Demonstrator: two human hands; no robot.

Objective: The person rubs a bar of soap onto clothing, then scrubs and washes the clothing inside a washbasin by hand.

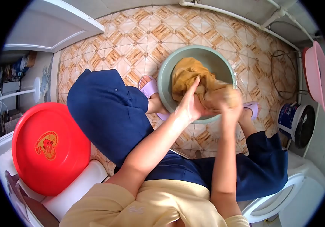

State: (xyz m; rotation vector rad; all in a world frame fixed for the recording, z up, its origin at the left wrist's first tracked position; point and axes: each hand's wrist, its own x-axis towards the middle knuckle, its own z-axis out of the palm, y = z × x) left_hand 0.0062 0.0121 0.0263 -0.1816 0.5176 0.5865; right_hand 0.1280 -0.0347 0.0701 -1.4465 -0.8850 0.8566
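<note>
A grey-green plastic basin (164, 73) stands on the tiled floor between my feet. A mustard-yellow cloth (187, 73) lies bunched inside it. My left hand (191, 104) presses on the cloth near the basin's front rim, fingers stretched along the fabric. My right hand (228, 102) is closed around a wad of the same cloth, blurred as it moves. Both hands meet over the near side of the basin.
A red round basin (49, 147) rests on a white appliance at the left. A pink basin (319, 75) leans on the right wall above a blue-and-white bucket (295, 121). White pipes run along the far wall. Purple slippers flank the basin.
</note>
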